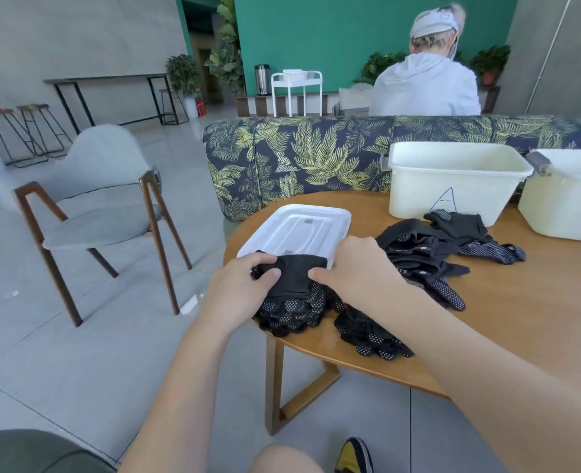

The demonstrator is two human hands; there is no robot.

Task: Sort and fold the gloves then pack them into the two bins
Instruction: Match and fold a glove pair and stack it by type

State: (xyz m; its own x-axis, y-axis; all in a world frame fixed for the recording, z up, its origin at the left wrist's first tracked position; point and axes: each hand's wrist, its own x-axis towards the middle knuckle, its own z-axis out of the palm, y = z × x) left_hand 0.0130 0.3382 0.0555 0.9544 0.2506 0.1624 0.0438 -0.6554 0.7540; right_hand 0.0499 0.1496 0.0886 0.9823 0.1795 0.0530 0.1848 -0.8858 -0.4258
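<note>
A black dotted glove [291, 291] lies folded at the near left edge of the round wooden table [521, 319]. My left hand [244, 285] grips its left side with curled fingers. My right hand [354, 271] pinches the folded cuff on the right. A second dotted glove [367, 332] lies under my right forearm. A pile of black gloves [429, 257] sits behind my right hand. Two white bins stand at the back: bin A [453, 186] and another bin [565, 206] at the right edge.
A white bin lid [299, 227] lies flat just behind the held glove. A leaf-patterned sofa [316, 155] curves behind the table, with a person seated beyond it. A grey chair [101, 206] stands on the tiled floor to the left.
</note>
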